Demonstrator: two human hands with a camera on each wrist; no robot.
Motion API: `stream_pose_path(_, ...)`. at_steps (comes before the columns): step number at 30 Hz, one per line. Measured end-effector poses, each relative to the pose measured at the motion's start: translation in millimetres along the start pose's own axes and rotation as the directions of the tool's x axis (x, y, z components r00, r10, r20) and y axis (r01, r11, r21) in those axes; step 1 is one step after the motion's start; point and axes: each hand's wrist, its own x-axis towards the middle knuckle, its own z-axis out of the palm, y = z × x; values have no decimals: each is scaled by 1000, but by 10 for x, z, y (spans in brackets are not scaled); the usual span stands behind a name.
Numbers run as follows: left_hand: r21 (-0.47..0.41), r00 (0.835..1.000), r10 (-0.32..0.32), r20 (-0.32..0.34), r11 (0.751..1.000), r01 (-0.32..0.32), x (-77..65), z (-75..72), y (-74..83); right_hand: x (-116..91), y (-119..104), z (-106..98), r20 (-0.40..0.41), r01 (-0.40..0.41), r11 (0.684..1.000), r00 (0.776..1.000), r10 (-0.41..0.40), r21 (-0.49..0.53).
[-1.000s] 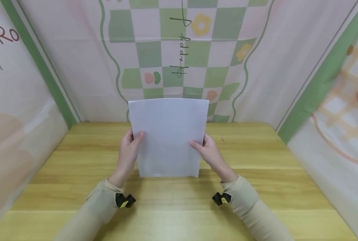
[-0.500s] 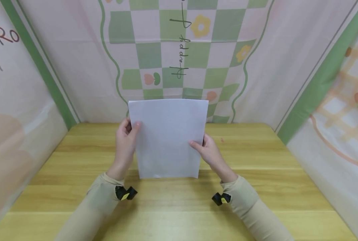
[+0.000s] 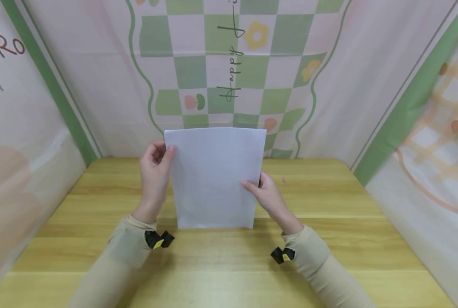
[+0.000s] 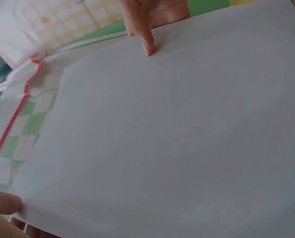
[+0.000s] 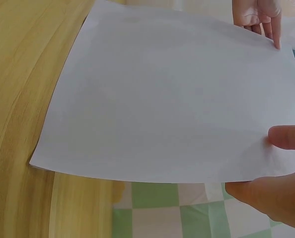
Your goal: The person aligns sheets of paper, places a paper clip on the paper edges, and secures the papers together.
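Observation:
Blank white paper [image 3: 215,179] stands nearly upright over the table, its face turned toward me and its top edge bowed slightly. My left hand [image 3: 153,171] pinches its left edge near the top corner, thumb on the front and fingers curled behind. Lower down, about halfway along the right edge, my right hand [image 3: 270,196] grips the paper with the thumb in front; its other fingers are mostly hidden behind. In the left wrist view the paper [image 4: 162,134] fills most of the picture. The right wrist view shows the lower paper corner [image 5: 63,153] with thin layered edges.
A light wooden table [image 3: 221,273] lies beneath. Behind it hangs a curtain [image 3: 252,68] with green and white checks and handwritten-style lettering. Printed fabric walls [image 3: 32,171] close in the left and right sides. Small black devices [image 3: 159,239] sit on both sleeve cuffs.
My left hand has slid up along the paper's left edge toward the top corner. The right hand and the paper have stayed almost in place.

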Motion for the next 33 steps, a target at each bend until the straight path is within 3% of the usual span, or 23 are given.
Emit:
stream_pose_path(15,-57,998,29,-56,998,-32,74,47,50,-3,15,-50,-18,-4,1000,1000,4,-8)
stream_pose_path(26,-117,989,75,-131,989,-91,87,92,18,-45,23,-56,-18,7,1000,1000,-7,-4)
stream_pose_path(33,-190,982,57,-183,978,-92,100,131,29,-49,31,-65,-10,31,999,999,-31,-22)
